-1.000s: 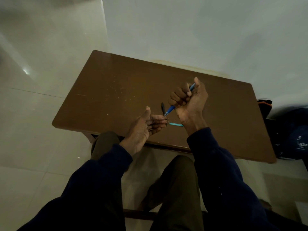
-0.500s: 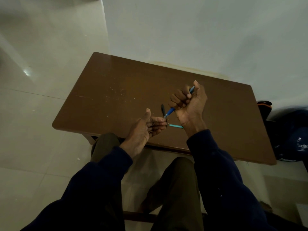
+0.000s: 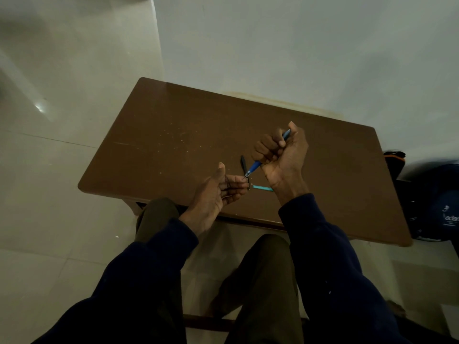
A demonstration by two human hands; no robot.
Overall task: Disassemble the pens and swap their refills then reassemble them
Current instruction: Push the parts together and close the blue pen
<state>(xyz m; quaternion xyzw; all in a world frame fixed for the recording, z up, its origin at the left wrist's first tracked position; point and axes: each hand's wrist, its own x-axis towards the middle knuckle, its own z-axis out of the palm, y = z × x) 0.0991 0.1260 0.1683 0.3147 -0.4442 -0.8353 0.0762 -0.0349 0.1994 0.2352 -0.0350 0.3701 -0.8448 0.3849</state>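
Blue pen [image 3: 255,166] stays fisted in right hand [image 3: 283,155]; left hand [image 3: 218,192] unmoved, grasp unclear

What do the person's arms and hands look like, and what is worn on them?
Both arms are covered by long dark navy sleeves, the left sleeve and the right sleeve, each ending at the wrist. The left hand and the right hand are bare: no gloves, and no ring or watch shows.

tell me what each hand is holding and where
The right hand grips the blue pen around its middle. The left hand curls its fingers at the tip; whether it pinches anything cannot be told.
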